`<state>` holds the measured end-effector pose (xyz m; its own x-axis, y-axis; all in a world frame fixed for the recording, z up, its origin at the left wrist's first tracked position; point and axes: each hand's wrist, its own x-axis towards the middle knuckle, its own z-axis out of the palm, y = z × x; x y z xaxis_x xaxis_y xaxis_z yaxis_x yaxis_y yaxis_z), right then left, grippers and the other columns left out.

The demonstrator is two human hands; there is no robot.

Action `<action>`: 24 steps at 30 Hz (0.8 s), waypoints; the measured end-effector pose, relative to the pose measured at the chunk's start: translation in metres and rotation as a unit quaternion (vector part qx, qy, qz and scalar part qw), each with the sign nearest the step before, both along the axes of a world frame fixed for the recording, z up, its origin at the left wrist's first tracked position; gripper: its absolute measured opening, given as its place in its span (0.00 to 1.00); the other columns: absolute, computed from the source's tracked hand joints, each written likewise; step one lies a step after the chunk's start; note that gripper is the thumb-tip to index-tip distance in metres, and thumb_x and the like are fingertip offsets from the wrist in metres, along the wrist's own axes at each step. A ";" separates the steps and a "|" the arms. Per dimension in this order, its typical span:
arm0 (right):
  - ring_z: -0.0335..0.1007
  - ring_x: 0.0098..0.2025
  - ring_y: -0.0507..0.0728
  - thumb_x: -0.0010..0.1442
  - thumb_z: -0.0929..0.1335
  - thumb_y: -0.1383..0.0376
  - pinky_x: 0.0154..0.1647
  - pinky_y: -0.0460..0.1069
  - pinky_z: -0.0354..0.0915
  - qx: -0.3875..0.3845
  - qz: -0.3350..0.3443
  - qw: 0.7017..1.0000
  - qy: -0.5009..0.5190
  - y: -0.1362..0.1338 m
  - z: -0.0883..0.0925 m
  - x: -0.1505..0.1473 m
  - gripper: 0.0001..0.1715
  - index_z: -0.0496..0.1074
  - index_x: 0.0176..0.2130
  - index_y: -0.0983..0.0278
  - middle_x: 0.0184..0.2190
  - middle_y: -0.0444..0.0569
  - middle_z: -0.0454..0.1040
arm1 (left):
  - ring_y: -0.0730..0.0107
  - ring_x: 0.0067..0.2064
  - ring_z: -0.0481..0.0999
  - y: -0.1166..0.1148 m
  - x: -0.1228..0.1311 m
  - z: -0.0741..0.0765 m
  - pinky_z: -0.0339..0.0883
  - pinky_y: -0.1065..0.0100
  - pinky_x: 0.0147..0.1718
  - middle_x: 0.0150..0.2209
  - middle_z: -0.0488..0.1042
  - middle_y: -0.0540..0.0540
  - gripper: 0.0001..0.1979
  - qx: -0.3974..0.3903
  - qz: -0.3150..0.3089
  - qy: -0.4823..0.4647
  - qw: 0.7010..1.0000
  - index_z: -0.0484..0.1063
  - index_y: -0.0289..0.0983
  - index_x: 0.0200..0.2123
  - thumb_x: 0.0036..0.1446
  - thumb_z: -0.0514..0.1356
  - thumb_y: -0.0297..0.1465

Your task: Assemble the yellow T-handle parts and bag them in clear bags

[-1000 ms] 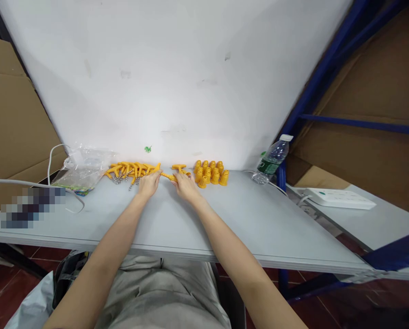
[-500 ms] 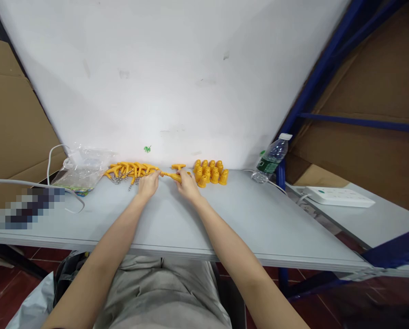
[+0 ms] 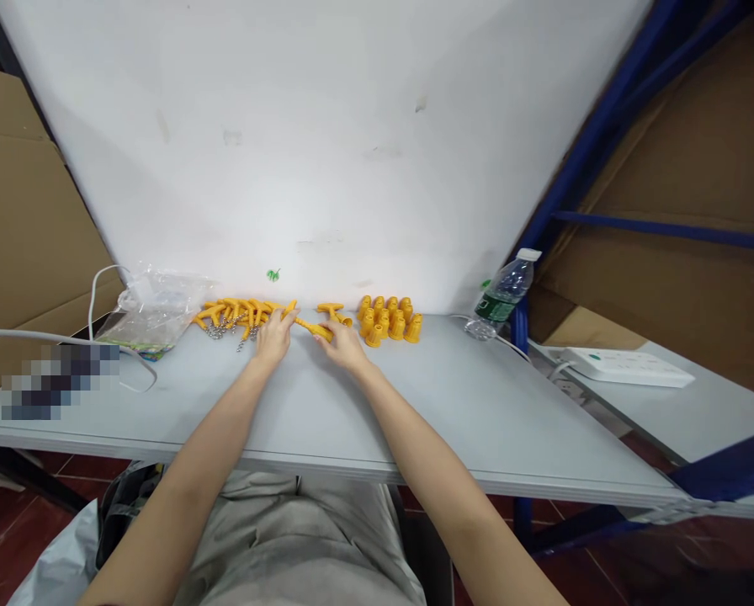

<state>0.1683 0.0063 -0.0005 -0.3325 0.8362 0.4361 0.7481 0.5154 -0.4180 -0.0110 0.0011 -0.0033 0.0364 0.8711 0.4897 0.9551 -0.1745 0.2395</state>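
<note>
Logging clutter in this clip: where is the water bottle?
Head view: the water bottle sits at the back of the table, against the white wall, right of the yellow cones, beside the blue rack post.

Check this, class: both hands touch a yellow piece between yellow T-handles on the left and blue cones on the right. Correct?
No: the head view shows the cones are yellow, not blue. The left hand and right hand do touch a yellow piece between the T-handles on the left and those cones.
</note>
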 end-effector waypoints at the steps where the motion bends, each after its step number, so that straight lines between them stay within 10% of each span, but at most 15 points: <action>1: 0.71 0.48 0.62 0.62 0.65 0.63 0.48 0.54 0.59 0.010 -0.009 1.000 -0.025 -0.001 0.001 -0.001 0.14 0.71 0.46 0.65 0.45 0.56 0.77 | 0.60 0.48 0.74 0.000 0.000 -0.001 0.69 0.64 0.45 0.55 0.68 0.41 0.24 -0.002 -0.001 -0.002 1.000 0.66 0.46 0.61 0.66 0.45 0.28; 24: 0.65 0.54 0.64 0.63 0.63 0.68 0.52 0.56 0.53 0.031 -0.049 0.992 -0.111 -0.007 0.005 -0.001 0.15 0.68 0.50 0.65 0.51 0.59 0.73 | 0.58 0.49 0.75 0.003 -0.009 0.002 0.69 0.59 0.47 0.60 0.64 0.41 0.23 -0.014 0.068 -0.054 0.996 0.69 0.45 0.57 0.63 0.47 0.23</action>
